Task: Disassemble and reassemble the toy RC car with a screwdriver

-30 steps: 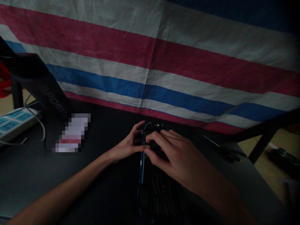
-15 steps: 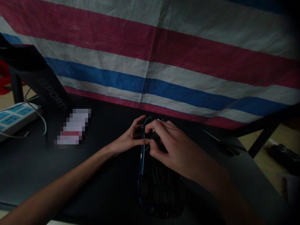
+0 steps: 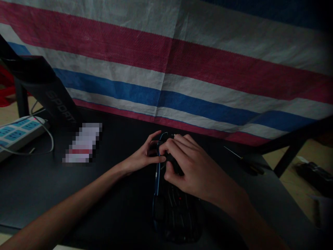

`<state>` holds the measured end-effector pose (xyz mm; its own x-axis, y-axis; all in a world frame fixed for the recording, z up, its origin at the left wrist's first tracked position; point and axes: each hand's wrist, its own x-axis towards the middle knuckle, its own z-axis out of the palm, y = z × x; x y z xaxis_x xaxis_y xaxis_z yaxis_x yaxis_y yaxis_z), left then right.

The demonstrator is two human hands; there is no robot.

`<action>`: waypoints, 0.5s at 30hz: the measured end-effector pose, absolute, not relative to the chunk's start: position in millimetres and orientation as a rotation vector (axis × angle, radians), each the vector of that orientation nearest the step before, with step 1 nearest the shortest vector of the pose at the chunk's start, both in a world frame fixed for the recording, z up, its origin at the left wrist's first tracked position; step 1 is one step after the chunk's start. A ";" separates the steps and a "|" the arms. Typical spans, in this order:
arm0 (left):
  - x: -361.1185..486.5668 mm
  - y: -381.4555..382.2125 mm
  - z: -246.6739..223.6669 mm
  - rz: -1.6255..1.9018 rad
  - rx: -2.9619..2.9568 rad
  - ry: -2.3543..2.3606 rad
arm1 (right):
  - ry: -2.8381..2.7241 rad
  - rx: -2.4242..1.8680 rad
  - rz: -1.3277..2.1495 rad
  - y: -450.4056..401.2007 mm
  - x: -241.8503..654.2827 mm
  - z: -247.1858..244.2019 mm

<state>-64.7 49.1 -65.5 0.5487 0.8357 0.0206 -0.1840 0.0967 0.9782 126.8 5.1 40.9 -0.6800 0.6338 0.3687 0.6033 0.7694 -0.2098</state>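
Observation:
A dark toy car (image 3: 179,215) with blue edging lies on the black table, its slotted dark side facing up. My left hand (image 3: 145,154) grips the car's far left edge, thumb on top and fingers along the side. Over the car's far end is my right hand (image 3: 187,159), with bent fingers and the thumb apart from the index finger. Whatever may be between its fingers is too dark to tell.
A screwdriver (image 3: 240,158) lies right of the car. On the left are a pixelated phone-like object (image 3: 84,142), a power strip (image 3: 20,133) with a cable, and a dark stand (image 3: 54,93). Behind the table (image 3: 109,205) hangs a striped sheet (image 3: 145,76).
The right thumb has drawn away from the left thumb and the right index finger has shifted slightly left. The view has tilted slightly. My left hand still grips the car's edge.

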 end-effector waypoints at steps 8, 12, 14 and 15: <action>-66.1 51.0 -67.6 0.844 1.262 0.635 | -2.521 -0.931 0.162 3.4 124.1 40.6; -66.2 52.2 -70.5 0.855 1.273 0.609 | -2.494 -0.989 0.149 2.5 121.9 40.4; -65.9 52.0 -70.6 0.854 1.284 0.623 | -2.518 -0.945 0.197 2.4 121.6 40.2; -65.9 51.8 -70.3 0.856 1.281 0.622 | -2.524 -0.939 0.193 2.3 121.8 39.9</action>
